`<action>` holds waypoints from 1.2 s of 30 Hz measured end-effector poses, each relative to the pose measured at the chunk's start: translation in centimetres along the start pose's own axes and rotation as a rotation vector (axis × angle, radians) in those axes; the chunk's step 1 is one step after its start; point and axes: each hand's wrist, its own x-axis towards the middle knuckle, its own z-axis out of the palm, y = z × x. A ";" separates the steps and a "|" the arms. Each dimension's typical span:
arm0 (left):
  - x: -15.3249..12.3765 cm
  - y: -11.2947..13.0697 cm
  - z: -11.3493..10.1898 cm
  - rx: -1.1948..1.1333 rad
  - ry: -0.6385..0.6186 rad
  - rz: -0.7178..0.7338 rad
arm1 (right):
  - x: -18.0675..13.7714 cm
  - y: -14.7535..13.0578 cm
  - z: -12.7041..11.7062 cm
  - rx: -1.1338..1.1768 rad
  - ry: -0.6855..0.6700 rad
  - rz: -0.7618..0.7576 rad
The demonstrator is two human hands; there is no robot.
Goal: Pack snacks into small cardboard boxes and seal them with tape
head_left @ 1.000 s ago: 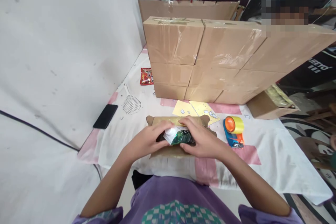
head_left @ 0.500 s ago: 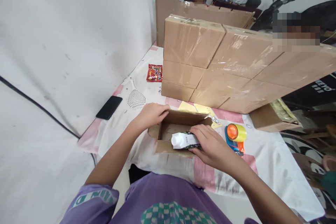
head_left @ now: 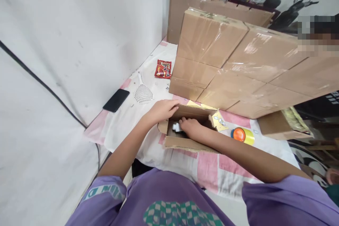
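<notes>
A small open cardboard box (head_left: 185, 143) lies on the cloth-covered table in front of me. My right hand (head_left: 191, 127) is down inside it, fingers closed round a white and green packet (head_left: 175, 126) whose white end shows at the box's left side. My left hand (head_left: 162, 109) rests on the box's far left rim and flap, fingers curled over the edge, holding it steady.
A wall of taped cardboard boxes (head_left: 238, 63) stands behind. An orange and yellow tape dispenser (head_left: 242, 135) lies right of the box, yellow sheets (head_left: 218, 120) behind it. A black phone (head_left: 116, 100), white mesh piece (head_left: 143, 93) and red snack packet (head_left: 163, 69) lie left.
My right hand has carried the packet from the box's front rim down inside the box. My left hand has shifted onto the box's far left edge. The view has swung left.
</notes>
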 end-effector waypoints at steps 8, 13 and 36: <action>-2.6 -2.7 1.4 -0.439 0.354 -0.066 | -6.3 1.5 -1.3 0.180 0.381 -0.061; -9.5 -4.8 5.5 -0.496 0.646 -0.165 | -13.6 4.5 2.9 0.613 1.125 0.316; -6.7 1.5 8.3 -0.103 0.511 -0.137 | -5.8 6.6 9.9 1.241 1.194 -0.007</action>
